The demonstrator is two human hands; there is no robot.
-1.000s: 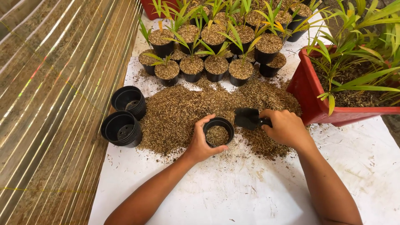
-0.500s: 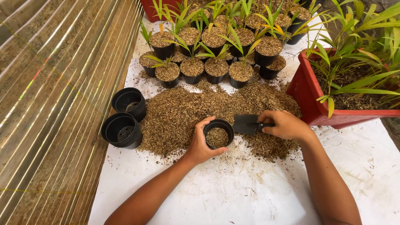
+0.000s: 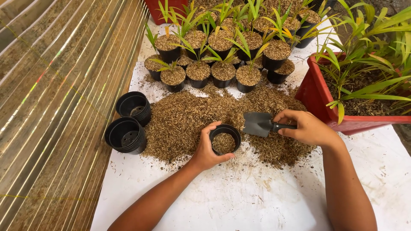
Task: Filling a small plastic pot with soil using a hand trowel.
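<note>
Left hand [image 3: 206, 152] is curled around a small black pot [image 3: 224, 137], thumb on the near rim and fingers wrapped round the left wall, so much of the pot's side is covered. The pot sits at the near edge of a wide heap of brown husk mix [image 3: 188, 117], and it is partly filled with the same stuff; how deep the fill goes cannot be told from above.

Right hand [image 3: 307, 128] is closed tight on the handle of a dark grey trowel [image 3: 258, 123], fingers folded over so most of the handle is hidden. The blade points left, just to the right of the pot's rim and above the heap; whether it touches the husk cannot be made out. The blade looks bare.

Everything lies on a white sheet [image 3: 239, 201] speckled with stray bits. At the left edge two stacks of empty black pots [image 3: 128, 124] stand close together; how many are nested in each is hard to count. Far off, a cluster of filled pots with green seedlings [image 3: 222, 47] runs out of the top of the frame. To the right a red planter [image 3: 325, 102] full of leafy plants is cut off by the edge. Both forearms leave the frame at the bottom.
</note>
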